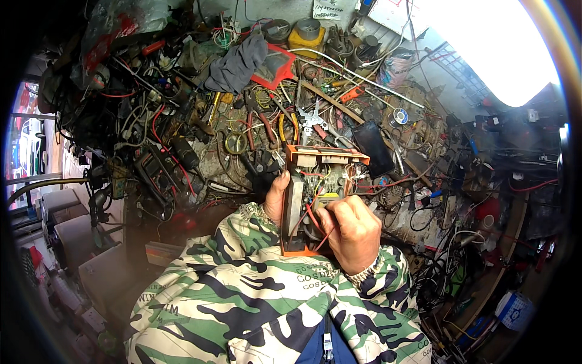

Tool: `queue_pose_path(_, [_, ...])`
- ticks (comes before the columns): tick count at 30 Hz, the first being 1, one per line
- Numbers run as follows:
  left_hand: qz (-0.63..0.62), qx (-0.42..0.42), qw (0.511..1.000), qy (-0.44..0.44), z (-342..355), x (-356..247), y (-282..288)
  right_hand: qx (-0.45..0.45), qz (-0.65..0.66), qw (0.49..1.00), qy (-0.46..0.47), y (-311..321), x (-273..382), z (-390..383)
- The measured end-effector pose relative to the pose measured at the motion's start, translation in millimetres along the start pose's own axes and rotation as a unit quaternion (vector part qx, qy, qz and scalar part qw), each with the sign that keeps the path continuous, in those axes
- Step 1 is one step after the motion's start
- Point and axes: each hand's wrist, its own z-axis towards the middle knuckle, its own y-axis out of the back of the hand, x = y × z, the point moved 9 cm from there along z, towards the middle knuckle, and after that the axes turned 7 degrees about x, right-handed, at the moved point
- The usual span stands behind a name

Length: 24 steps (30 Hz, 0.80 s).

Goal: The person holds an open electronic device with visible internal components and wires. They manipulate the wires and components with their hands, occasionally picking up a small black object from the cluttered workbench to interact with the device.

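An opened electronic device with an orange frame (327,153) stands close against my body, its circuit board and coloured wires exposed. A grey metal plate runs along its left side. My left hand (276,197) is closed around that left side, thumb up, with most of its fingers hidden behind the casing. Over the right half of the device, my right hand (353,232) is closed in a pinch on a thin red wire (311,213). Its fingertips are partly hidden by the knuckles.
Tools and cables crowd the bench beyond: a wire stripper (311,119), red-handled pliers (260,124), a black phone (373,147), a solder spool (399,116) and a tape roll (235,143). A grey cloth (237,64) lies farther back. A bright lamp (485,42) hangs at the upper right.
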Motion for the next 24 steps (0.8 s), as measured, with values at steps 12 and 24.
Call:
queue_pose_path(12, [-0.013, 0.032, 0.999, 0.018, -3, 2, -8, 0.086, 0.064, 0.994, 0.027, -7, 2, -6])
queue_pose_path(24, [0.012, 0.096, 0.994, 0.054, 3, 3, -41, 0.100, 0.001, 0.995, -0.016, -9, -4, -12])
